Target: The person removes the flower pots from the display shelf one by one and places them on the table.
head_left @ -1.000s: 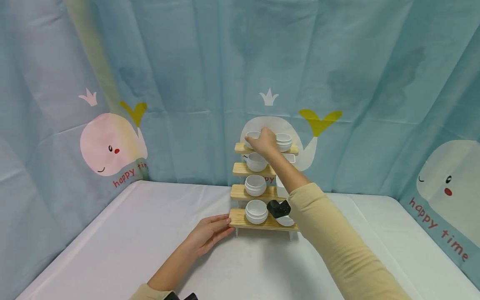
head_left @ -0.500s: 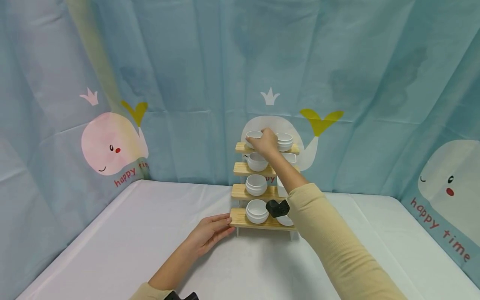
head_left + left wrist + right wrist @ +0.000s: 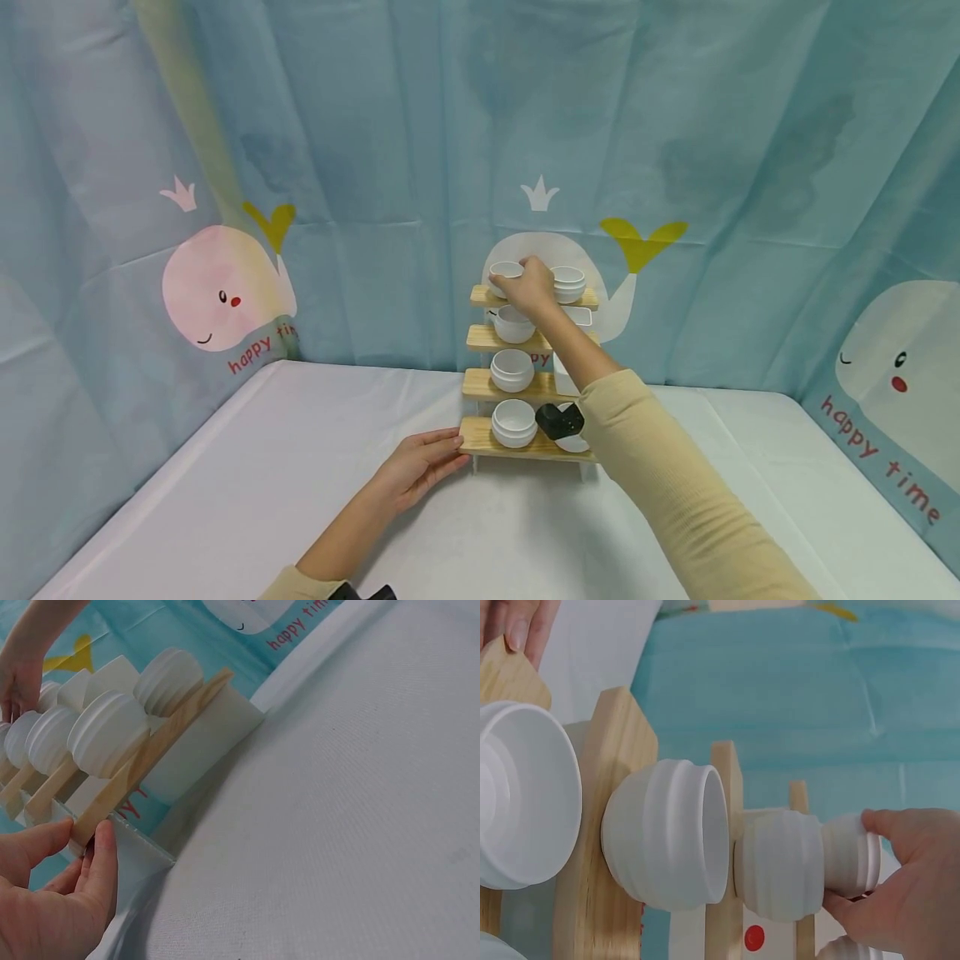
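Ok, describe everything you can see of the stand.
The stand has four stepped tiers: pale boards that look like wood, on white side panels. It stands upright on the white table, before the blue curtain. White pots sit on it. The left hand grips the lowest board's left end; the right hand holds a pot at the top; contact there is unclear. The right arm hides part of it.

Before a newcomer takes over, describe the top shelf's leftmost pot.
On the white table, find the stand with four wooden shelves. At its top shelf, take the leftmost white pot; unlike its neighbours, it's pinched by the right hand.
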`<state>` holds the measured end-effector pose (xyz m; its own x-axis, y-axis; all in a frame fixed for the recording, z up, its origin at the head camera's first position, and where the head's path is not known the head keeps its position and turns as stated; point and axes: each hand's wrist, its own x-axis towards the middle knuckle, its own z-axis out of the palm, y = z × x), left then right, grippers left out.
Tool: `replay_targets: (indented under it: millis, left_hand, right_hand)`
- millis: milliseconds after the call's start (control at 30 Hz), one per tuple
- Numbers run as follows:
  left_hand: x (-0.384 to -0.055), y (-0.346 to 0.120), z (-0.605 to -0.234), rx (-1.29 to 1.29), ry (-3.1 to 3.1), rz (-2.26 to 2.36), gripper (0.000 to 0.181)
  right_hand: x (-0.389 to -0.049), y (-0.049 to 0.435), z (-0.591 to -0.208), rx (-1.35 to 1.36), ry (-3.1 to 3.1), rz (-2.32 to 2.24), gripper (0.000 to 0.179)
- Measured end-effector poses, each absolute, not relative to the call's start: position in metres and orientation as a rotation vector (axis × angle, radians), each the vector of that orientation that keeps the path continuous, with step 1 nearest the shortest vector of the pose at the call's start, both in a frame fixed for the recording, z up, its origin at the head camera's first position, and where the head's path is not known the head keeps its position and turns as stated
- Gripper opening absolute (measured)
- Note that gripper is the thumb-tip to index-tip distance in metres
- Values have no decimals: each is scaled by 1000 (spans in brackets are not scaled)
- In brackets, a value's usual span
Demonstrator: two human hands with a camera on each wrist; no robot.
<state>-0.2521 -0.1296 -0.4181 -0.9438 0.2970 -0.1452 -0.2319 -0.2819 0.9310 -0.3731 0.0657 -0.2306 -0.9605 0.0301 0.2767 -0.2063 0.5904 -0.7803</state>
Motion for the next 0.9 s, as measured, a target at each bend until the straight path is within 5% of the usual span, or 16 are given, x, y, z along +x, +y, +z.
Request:
replay_targets:
  millis: [900]
  left_hand:
    - [-253,-132,-419,91,1612,2280,55]
  right_hand:
    - [-358,77,-233,260,-2514,1392,68]
